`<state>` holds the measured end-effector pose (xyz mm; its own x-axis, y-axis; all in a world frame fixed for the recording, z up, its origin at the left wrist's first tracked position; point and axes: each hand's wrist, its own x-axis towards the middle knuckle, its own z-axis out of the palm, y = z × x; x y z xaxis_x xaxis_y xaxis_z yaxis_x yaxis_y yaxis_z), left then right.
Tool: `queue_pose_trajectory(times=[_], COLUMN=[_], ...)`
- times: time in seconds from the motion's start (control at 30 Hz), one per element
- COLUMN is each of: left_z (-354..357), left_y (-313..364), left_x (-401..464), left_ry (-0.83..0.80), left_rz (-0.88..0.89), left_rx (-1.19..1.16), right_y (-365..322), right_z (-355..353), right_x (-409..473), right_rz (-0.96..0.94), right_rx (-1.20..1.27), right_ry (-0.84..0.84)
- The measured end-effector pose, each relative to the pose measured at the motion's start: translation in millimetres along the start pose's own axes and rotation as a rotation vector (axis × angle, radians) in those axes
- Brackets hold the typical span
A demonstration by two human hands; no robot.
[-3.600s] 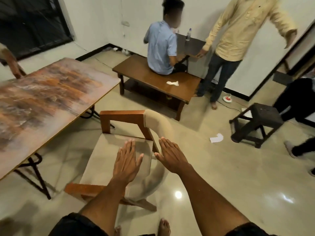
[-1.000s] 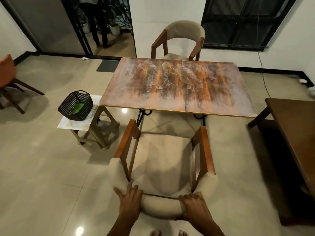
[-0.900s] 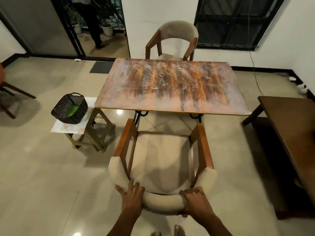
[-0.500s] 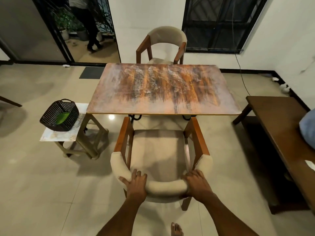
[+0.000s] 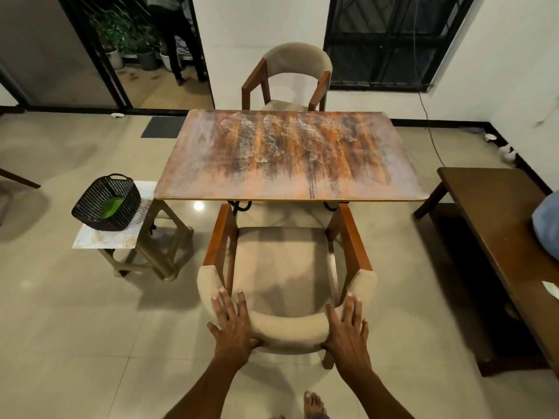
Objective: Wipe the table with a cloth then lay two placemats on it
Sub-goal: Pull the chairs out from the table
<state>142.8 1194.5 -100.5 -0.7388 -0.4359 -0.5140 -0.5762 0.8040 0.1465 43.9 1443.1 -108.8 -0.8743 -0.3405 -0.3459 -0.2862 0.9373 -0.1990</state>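
The rust-and-white mottled table (image 5: 290, 155) stands straight ahead with a bare top. A beige padded chair (image 5: 287, 267) with wooden arms faces it, its front edge near the table. My left hand (image 5: 231, 325) and my right hand (image 5: 348, 325) hold the chair's curved backrest, fingers laid flat over the top, thumbs on the outer side. Left of the table, a black woven basket (image 5: 90, 207) holds a green cloth (image 5: 113, 206). The basket rests on a pale patterned placemat (image 5: 106, 241) that lies on a stool (image 5: 163, 246).
A second beige chair (image 5: 290, 74) sits at the table's far side. A dark wooden bench (image 5: 499, 237) runs along the right, with a person in blue (image 5: 547, 225) at its edge. Another person (image 5: 181, 40) stands in the doorway at the back left. My bare foot (image 5: 313, 403) shows below.
I turned from the bench side of the room to face the table. Both hands took the chair's backrest and the chair slid closer to the table; my fingers have now straightened over the backrest.
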Motion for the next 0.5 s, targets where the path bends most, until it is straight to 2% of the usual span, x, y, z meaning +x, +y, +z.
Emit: queue_pose_trajectory(times=[0.13,0.5], left_z=[-6.9,-24.0], left_y=[0.3,-1.6], left_x=[11.3,35.7], left_ry=[-0.019,-0.057], left_rz=[0.038,0.096], left_rx=[0.092,0.164], right_y=[0.1,-3.7], right_z=[6.9,-3.9], right_x=[6.2,25.8], right_rz=[-0.010,-0.024], right_rx=[-0.032,-0.035], right_ry=[0.003,-0.013])
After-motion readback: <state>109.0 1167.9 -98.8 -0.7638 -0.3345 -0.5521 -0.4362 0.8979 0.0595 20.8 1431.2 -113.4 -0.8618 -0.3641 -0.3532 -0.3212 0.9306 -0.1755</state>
